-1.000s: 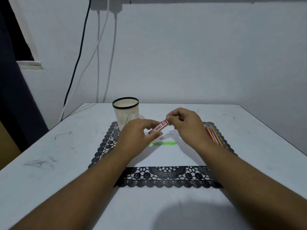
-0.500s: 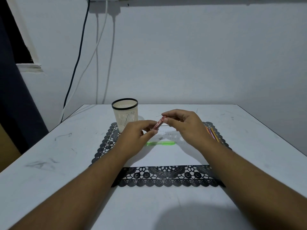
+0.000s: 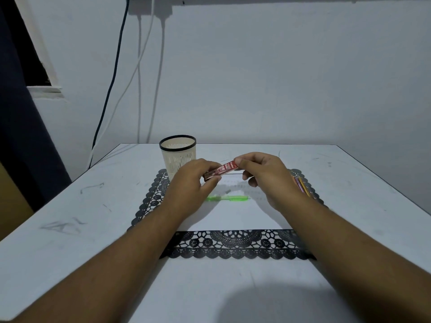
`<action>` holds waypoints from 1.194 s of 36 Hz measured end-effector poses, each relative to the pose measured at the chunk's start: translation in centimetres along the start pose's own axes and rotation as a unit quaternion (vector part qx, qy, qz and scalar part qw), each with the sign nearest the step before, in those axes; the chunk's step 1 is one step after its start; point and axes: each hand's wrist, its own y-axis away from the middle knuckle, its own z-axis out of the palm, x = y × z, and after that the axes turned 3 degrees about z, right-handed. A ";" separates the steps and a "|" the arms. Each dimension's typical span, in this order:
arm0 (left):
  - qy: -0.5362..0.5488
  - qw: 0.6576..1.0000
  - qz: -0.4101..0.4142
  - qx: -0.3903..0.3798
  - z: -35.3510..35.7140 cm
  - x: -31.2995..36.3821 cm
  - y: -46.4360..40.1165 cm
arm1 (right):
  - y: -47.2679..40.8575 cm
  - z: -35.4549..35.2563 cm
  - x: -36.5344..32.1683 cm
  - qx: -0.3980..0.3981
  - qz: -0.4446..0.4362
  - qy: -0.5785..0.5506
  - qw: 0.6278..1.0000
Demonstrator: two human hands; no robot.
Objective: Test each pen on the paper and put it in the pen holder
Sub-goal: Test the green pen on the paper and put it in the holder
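Both hands hold a small red lead case (image 3: 221, 171) marked 2B above the white paper (image 3: 235, 215). My left hand (image 3: 190, 185) pinches its lower left end, and my right hand (image 3: 263, 177) pinches its upper right end. A green pen (image 3: 227, 198) lies flat on the paper below the hands. Several coloured pens (image 3: 302, 186) lie on the mat to the right, partly hidden by my right wrist. The cream mesh pen holder (image 3: 178, 157) with a black rim stands upright at the mat's far left corner.
A black lace placemat (image 3: 233, 244) lies under the paper on a white table (image 3: 70, 229). Cables (image 3: 140, 66) hang down the wall behind the holder. A dark curtain (image 3: 21, 136) is at the left.
The red case has swung from steeply tilted to nearly level between my hands, its label now facing me. Both hands stay above the paper.
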 end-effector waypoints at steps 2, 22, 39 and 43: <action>-0.019 1.000 0.013 0.002 -0.1 0.0 0.0 | 0.0 0.0 0.0 0.002 0.030 -0.023 0.999; 0.360 0.921 -0.135 0.060 -0.6 1.9 -0.4 | 0.5 2.7 1.2 -0.090 0.303 -0.319 0.894; 0.299 0.943 -0.097 0.109 -1.0 2.0 -0.3 | 0.7 2.4 0.6 -0.103 0.280 -0.344 0.890; 0.302 0.943 -0.097 0.098 -1.0 2.3 -0.4 | 0.8 2.1 0.9 -0.116 0.264 -0.343 0.894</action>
